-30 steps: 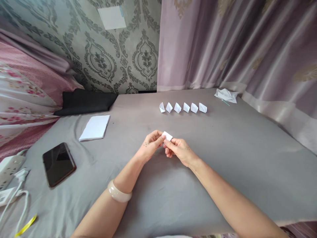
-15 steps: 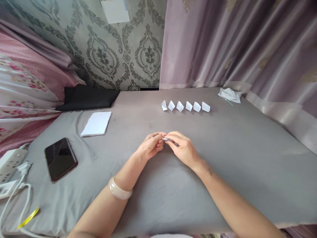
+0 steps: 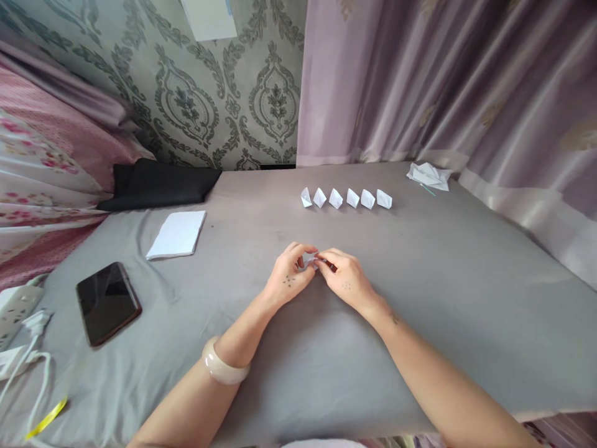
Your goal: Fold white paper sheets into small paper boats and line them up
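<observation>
My left hand and my right hand meet at the middle of the grey sheet, knuckles up. Their fingertips pinch a small folded white paper piece, which is mostly hidden between them. Both hands rest low against the sheet. A pale bangle circles my left wrist. Beyond the hands, several small folded white paper shapes stand in a row.
A stack of white paper lies at the left, with a black phone nearer me. A power strip with white cables sits at the left edge. Black cloth and crumpled paper lie at the back; curtains hang right.
The paper piece, held up and plainly seen a second ago, is now pressed down and covered by my fingers. Both hands turned palm down and lowered to the sheet.
</observation>
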{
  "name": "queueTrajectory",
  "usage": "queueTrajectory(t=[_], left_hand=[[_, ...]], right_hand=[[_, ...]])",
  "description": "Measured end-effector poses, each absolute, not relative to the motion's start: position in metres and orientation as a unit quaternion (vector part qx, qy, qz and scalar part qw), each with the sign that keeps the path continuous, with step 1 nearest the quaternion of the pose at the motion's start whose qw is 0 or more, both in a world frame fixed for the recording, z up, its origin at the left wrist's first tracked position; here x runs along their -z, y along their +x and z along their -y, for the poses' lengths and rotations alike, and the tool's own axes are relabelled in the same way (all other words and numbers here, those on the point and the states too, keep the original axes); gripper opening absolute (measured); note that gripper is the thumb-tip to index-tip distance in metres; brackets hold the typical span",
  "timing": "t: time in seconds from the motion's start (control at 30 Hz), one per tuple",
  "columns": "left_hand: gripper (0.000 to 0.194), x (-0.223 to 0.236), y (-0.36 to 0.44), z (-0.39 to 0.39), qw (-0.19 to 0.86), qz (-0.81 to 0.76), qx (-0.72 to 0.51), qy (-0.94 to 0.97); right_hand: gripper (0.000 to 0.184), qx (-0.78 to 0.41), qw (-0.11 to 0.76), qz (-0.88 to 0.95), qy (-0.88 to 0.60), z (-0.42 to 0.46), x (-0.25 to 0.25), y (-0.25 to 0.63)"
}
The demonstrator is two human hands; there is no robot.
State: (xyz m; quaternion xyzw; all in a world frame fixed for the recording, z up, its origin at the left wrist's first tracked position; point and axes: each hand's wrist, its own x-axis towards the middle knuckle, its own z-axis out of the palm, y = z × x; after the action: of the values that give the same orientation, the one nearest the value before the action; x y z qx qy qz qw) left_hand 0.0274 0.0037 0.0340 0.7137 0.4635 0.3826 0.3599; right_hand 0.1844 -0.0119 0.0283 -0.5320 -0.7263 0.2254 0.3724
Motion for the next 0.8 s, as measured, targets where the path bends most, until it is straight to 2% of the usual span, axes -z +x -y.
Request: queueTrajectory(t=[0.2,0.8], left_hand=[[0.020,-0.0273,0.0272,-0.0036,0.301,-0.468,-0.342,0.757],[0.004,-0.0242,0.0285,-0.0035,0.244,-0.454,-0.341,0.786]], right_hand=[[0.021,-0.220,0.373,0.733,-0.525,0.0135,-0.0283,0.1821],[0.019,-0.187,0.382,0.703,-0.570,0.0156,-0.0289,0.1749]])
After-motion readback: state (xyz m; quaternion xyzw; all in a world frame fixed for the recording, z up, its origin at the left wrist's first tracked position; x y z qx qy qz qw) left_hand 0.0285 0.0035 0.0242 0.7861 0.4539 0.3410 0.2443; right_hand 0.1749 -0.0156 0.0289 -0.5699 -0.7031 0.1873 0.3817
